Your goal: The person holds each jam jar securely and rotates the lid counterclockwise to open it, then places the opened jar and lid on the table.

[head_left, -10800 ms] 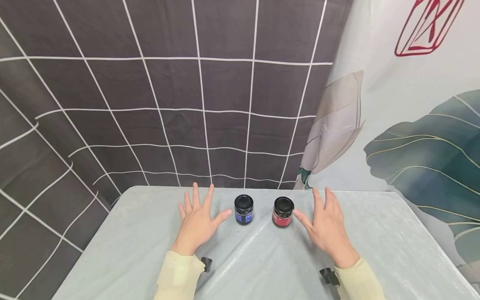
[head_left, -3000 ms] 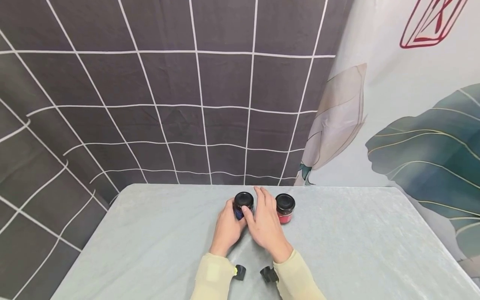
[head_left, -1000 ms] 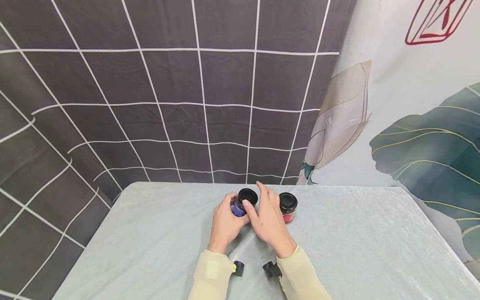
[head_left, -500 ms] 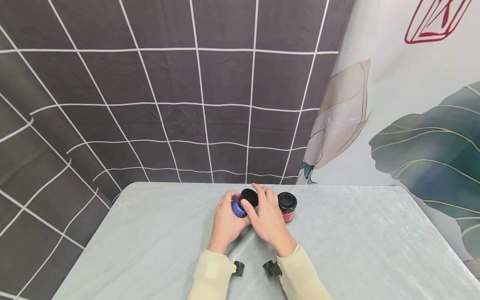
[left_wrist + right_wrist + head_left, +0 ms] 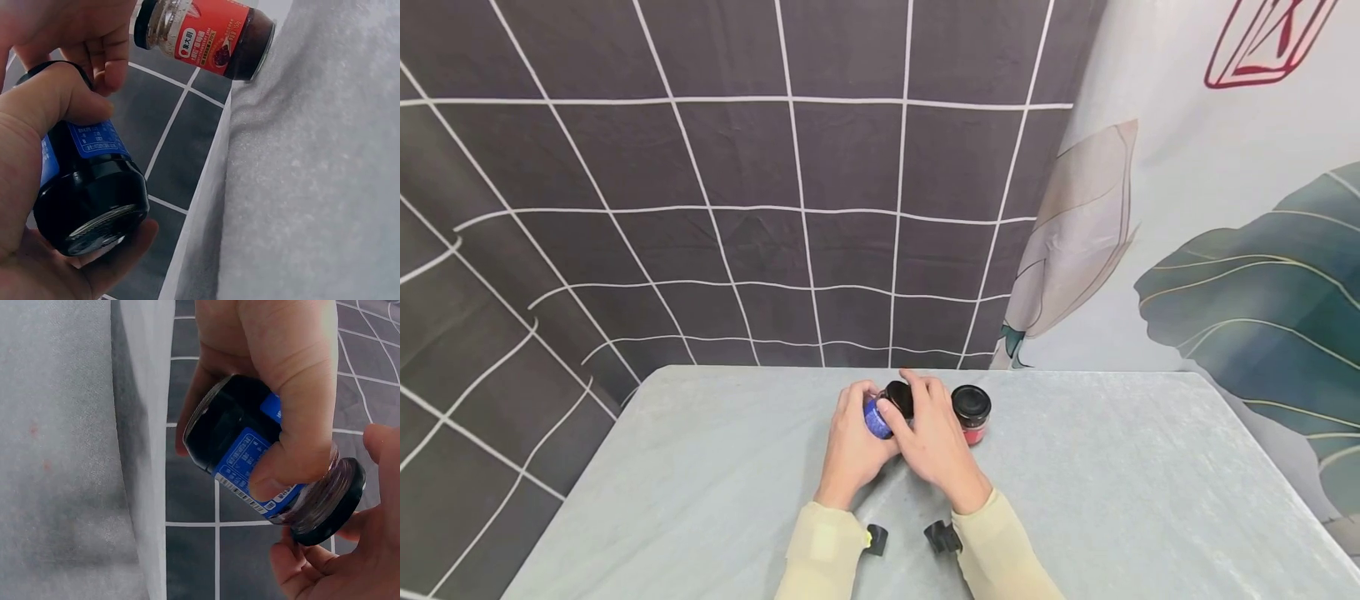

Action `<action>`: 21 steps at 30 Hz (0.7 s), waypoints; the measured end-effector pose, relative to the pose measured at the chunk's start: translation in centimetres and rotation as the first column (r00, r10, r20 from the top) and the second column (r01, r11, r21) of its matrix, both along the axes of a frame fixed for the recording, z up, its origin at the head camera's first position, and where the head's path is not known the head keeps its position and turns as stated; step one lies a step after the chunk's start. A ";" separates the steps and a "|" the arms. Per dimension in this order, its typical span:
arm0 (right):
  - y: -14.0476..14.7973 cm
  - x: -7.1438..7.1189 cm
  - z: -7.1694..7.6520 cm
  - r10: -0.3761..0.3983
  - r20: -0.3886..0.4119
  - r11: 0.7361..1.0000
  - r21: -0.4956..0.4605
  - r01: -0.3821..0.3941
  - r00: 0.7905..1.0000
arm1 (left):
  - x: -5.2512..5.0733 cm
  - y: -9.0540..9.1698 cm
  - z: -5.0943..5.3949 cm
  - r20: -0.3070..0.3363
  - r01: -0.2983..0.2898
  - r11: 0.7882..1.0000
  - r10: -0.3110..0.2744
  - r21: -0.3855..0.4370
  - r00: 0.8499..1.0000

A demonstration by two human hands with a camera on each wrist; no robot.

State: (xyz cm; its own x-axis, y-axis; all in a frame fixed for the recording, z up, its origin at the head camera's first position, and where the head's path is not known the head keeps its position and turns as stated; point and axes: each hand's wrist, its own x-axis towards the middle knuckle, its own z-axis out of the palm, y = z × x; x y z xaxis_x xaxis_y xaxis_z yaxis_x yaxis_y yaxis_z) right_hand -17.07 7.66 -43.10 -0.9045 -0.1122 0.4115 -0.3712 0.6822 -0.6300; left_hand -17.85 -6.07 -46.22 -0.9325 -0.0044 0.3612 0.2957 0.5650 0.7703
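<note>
My left hand [image 5: 853, 450] grips a glass jar [image 5: 94, 181] with a blue label and dark contents. Its thumb lies across the label and its fingers pass behind. The jar is tilted, base toward the left and black lid [image 5: 334, 506] toward the right. My right hand [image 5: 936, 446] is at the lid, its fingers curled about the rim and its thumb near the rim's other side. Part of the lid is hidden by that hand in the head view. Just right of my right hand, a second jar [image 5: 972, 417] with a red label and black lid stands upright.
A pale grey cloth covers the table [image 5: 715, 483], whose back edge runs just behind the jars. Behind it hangs a dark curtain [image 5: 737, 167] with white grid lines, and a leaf-patterned curtain [image 5: 1247, 275] hangs at the right. Black wrist cameras [image 5: 877, 540] sit at both cuffs.
Both hands started apart beside two standing jars, then came together on the blue-labelled one. Over the last second that jar has tipped further, its lid turning right. The red-labelled jar stays standing.
</note>
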 end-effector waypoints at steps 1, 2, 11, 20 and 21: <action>0.0 0.0 0.0 -0.001 0.000 1.000 0.001 0.001 1.000 | 0.0 0.0 0.0 -0.002 0.003 1.000 -0.003 0.001 1.000; 0.0 0.0 0.0 -0.002 0.001 1.000 0.003 0.002 1.000 | 0.0 0.0 0.0 -0.001 0.005 1.000 -0.005 0.001 1.000; -0.1 0.0 0.4 -0.012 0.019 1.000 0.014 0.011 1.000 | -0.1 0.2 0.0 -0.031 0.007 1.000 -0.007 -0.002 0.999; -0.3 0.1 0.5 -0.022 0.032 1.000 0.021 0.021 0.999 | 0.0 0.2 -0.3 -0.052 0.024 1.000 -0.025 -0.011 0.998; -0.3 0.1 0.5 -0.025 0.030 0.999 0.021 0.024 0.999 | 0.0 0.2 -0.3 -0.053 0.024 1.000 -0.025 -0.017 0.998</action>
